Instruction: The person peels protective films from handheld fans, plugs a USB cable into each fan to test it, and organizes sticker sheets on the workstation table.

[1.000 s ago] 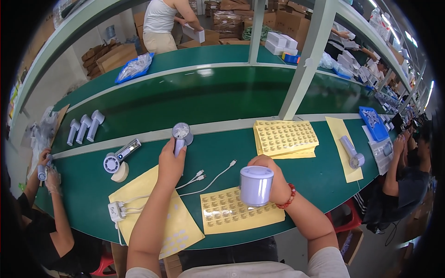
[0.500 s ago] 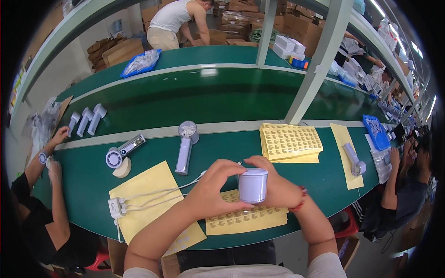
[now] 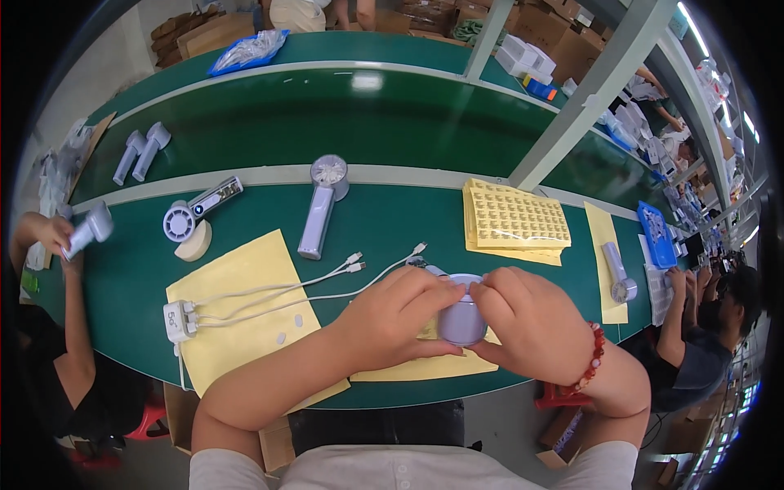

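Note:
A lavender handheld fan (image 3: pixel 463 321) is held between my two hands above the near edge of the bench, its round drum-shaped head toward me. My left hand (image 3: pixel 392 314) grips the head from the left, fingers at the top rim and thumb low. On the other side my right hand (image 3: pixel 531 318), with a red bead bracelet at its wrist, closes around it the same way. Most of the handle is hidden behind my hands. Under them lies a yellow sticker sheet (image 3: pixel 392 376), largely covered.
A white charger (image 3: pixel 180 320) with several cables rests on a yellow sheet (image 3: pixel 237 278). Further off are an upright-lying fan (image 3: pixel 320 212), another fan on a cream disc (image 3: pixel 193 242), and a sticker stack (image 3: pixel 516 219). At left, a co-worker's hand (image 3: pixel 53 234) holds a fan. A grey post (image 3: pixel 580 102) rises at right.
My right hand has come round onto the fan's head, and both hands' fingers now meet at its top rim. The co-worker at left has lifted one fan off the belt. My view has tilted down.

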A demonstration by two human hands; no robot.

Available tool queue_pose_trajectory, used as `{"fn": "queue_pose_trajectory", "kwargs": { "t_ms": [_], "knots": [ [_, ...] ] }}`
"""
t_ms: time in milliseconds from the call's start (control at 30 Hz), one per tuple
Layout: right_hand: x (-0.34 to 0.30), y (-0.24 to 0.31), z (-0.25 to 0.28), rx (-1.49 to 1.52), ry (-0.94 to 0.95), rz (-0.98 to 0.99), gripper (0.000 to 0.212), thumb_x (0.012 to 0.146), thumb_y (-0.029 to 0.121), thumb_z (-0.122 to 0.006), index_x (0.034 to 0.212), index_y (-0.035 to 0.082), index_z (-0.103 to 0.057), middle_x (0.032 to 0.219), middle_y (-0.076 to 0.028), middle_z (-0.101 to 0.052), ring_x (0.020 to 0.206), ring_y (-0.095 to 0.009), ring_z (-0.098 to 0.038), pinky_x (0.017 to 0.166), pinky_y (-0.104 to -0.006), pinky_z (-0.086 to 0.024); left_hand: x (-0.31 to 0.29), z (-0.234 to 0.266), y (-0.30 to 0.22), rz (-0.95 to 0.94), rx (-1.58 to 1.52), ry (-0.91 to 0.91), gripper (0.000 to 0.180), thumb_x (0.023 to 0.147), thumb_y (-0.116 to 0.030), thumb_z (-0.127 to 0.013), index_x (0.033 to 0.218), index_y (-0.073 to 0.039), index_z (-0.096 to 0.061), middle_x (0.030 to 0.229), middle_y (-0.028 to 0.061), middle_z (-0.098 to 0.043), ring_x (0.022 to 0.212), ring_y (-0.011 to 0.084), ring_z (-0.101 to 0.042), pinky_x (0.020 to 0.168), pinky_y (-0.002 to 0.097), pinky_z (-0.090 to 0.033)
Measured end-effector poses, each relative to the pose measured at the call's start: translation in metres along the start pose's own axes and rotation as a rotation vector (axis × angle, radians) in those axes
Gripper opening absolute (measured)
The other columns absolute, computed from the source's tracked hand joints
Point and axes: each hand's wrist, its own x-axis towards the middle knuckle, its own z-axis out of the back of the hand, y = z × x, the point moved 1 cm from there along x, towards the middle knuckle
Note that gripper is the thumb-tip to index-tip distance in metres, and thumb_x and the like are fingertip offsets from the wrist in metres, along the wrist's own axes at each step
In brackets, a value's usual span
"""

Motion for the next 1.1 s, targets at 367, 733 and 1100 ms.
{"fn": "queue_pose_trajectory", "kwargs": {
  "t_ms": [367,733,1100],
  "knots": [
    [0.011,-0.006,0.004,-0.166,0.101,0.207,0.041,0.055,0.019,-0.073,0.082,0.006,-0.046,0.081,-0.006,-0.046,0.071,-0.019,-0.053,0.054,-0.0287,-0.046,-0.002,0.0,0.002,-0.08,0.018,-0.029,0.057,0.051,-0.025,-0.084,0.097,-0.001,-0.058,0.089,0.0102,-0.059,0.077,0.0256,-0.058,0.065,0.0321,-0.049],
    [0.023,-0.025,0.008,0.039,-0.215,-0.005,0.054,0.058,0.033,-0.075,0.094,0.001,-0.05,0.084,-0.011,-0.049,0.073,-0.026,-0.054,0.061,-0.0321,-0.046,0.002,-0.006,0.01,0.43,-0.096,0.108,0.086,0.066,-0.026,-0.077,0.134,-0.003,-0.029,0.125,0.0161,-0.039,0.114,0.0308,-0.043,0.093,0.0363,-0.04],
    [-0.045,-0.066,-0.054,0.541,-0.353,-0.597,0.017,0.077,0.006,-0.067,0.087,0.0,-0.054,0.087,-0.005,-0.053,0.069,-0.01,-0.051,0.062,-0.0216,-0.046,-0.016,-0.035,0.029,1.079,-1.367,0.024,0.047,0.069,-0.008,-0.054,0.115,-0.003,-0.045,0.093,0.0078,-0.049,0.09,0.0197,-0.052,0.085,0.0394,-0.045]
  ]
}}
